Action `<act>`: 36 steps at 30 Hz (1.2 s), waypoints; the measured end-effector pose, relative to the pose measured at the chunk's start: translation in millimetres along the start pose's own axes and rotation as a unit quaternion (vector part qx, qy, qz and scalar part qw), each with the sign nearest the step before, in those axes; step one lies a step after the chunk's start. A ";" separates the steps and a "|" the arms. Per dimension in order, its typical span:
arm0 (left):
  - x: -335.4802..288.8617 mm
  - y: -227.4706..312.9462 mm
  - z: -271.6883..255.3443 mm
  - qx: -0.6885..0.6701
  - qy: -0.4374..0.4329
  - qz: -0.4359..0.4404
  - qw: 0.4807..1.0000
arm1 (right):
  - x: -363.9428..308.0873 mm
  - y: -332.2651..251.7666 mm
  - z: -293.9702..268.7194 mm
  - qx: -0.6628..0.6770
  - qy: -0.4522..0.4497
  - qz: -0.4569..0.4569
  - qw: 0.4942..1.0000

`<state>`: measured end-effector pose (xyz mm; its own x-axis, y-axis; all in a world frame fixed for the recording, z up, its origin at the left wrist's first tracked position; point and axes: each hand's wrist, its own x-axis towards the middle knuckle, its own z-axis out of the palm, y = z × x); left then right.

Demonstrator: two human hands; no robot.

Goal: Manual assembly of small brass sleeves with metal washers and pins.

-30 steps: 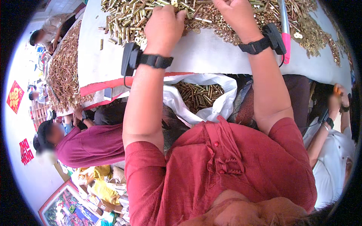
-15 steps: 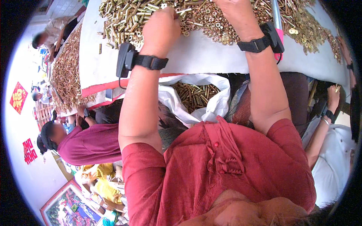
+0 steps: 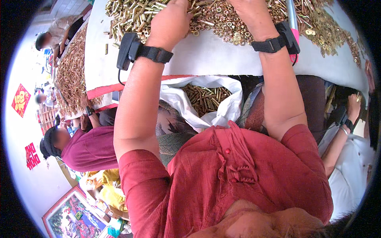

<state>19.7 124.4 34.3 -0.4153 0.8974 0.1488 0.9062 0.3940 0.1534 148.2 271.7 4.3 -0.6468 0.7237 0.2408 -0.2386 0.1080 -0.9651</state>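
Note:
My left hand [image 3: 171, 23] is over the pile of brassy metal sleeves [image 3: 129, 18] at the upper left of the table. Its fingers curl inward at the picture's top edge, and whatever they pinch is hidden. To the right, my right hand [image 3: 252, 16] reaches over the heap of small nuts and washers [image 3: 220, 23]. The top edge cuts off its fingertips, so their grip does not show. Black straps with small dark boxes circle both wrists.
An open white sack [image 3: 234, 93] holding brassy bolts [image 3: 206, 99] stands below the pale tabletop [image 3: 214, 59]. A grey metal rod [image 3: 291, 16] with a pink end lies right of my right hand. Co-workers sit on both sides, one in a purple top [image 3: 93, 148].
My left hand has moved slightly up, its fingers now at the top edge, while the left forearm swung left. My right hand has shifted only a little.

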 end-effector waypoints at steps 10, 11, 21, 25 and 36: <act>4.5 -32.4 24.7 -0.021 -0.065 -0.011 0.998 | 1.9 0.2 4.4 0.018 -0.004 0.000 1.000; 8.9 -31.4 29.4 -0.070 -0.011 -0.029 0.997 | 1.1 -3.9 -9.2 0.005 0.015 -0.004 1.000; -21.1 13.0 28.6 0.028 -0.002 0.096 0.995 | 3.0 0.3 1.3 0.008 0.003 -0.005 1.000; -20.0 27.8 31.1 0.043 0.022 0.117 0.992 | 4.0 4.1 -2.6 0.022 0.008 -0.004 1.000; 9.0 -27.9 33.9 -0.046 0.016 -0.020 0.999 | 3.5 2.4 3.8 0.100 -0.011 0.024 0.995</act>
<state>-6.6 128.1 -1.8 -0.4543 0.8742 0.1715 0.8785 0.4077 0.2490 142.6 271.9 3.2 -0.6760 0.7097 0.1985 -0.3440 -0.0657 -0.9367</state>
